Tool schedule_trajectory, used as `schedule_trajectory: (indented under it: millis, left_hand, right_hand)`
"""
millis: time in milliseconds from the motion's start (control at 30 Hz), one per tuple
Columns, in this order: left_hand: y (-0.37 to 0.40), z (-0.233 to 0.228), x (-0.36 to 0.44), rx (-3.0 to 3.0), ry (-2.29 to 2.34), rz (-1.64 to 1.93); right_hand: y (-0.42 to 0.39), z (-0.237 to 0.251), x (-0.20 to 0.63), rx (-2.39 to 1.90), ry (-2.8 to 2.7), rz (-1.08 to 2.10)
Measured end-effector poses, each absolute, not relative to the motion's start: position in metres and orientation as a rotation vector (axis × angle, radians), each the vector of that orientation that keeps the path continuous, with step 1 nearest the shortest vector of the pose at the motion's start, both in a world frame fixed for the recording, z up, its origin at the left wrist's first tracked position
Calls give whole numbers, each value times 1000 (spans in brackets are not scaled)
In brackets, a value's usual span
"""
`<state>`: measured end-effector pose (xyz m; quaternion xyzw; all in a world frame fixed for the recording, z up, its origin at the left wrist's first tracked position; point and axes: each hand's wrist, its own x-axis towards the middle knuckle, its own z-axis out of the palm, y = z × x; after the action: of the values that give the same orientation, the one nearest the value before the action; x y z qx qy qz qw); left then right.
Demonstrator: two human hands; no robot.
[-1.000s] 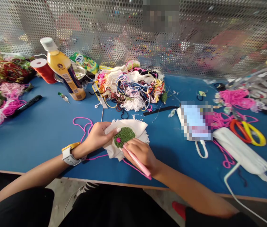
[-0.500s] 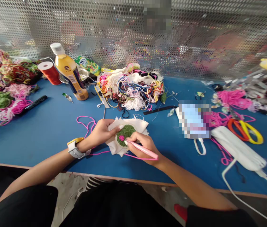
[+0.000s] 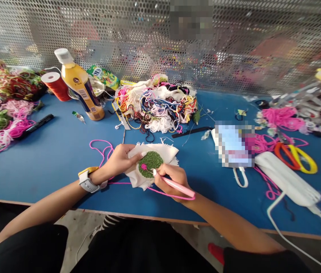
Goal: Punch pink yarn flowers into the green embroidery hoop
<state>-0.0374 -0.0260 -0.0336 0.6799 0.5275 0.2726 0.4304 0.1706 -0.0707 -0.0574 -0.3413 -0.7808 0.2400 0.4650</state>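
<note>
My left hand point(image 3: 124, 160) grips the left side of a frayed white cloth point(image 3: 168, 151), thumb on top and the other fingers hidden beneath. A round green looped patch point(image 3: 154, 159) covers the cloth's middle, with a small pink tuft point(image 3: 143, 167) on it. Between the closed fingers of my right hand point(image 3: 172, 178) is a pink punch needle point(image 3: 179, 186). Its thin metal tip points left over the green patch, just right of the tuft. Pink yarn point(image 3: 103, 147) lies left of the cloth, and a strand runs to the tool's back end.
Behind the cloth lies a heap of mixed yarn point(image 3: 163, 106). A bottle point(image 3: 82, 89) and red thread spool point(image 3: 55, 86) stand back left, near a black marker point(image 3: 39, 124). Rightward are a phone point(image 3: 233, 146), a white power bank point(image 3: 288, 178) with cables and scissors point(image 3: 295, 157). A perforated metal panel point(image 3: 137, 45) borders the back.
My right hand has drawn the punch needle slightly right and down, away from the pink tuft, baring its metal tip. My left hand and the cloth have shifted slightly left in view.
</note>
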Motion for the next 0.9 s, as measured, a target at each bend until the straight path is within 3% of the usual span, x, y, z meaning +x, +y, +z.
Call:
schedule_trajectory:
  millis: [300, 500, 667, 900]
  left_hand:
    - [-45, -14, -24, 2028, 1378, 827]
    - [-36, -23, -32, 1835, 1418, 682]
    - [-27, -31, -38, 1715, 1411, 637]
    - [-29, -30, -37, 1633, 1377, 607]
  right_hand:
    - [-68, -56, 152, -792, -2138, 174]
    - [-61, -49, 168, -765, -2180, 766]
    - [-61, -50, 175, -756, -2094, 684]
    - [-70, -56, 180, -934, -1803, 1004]
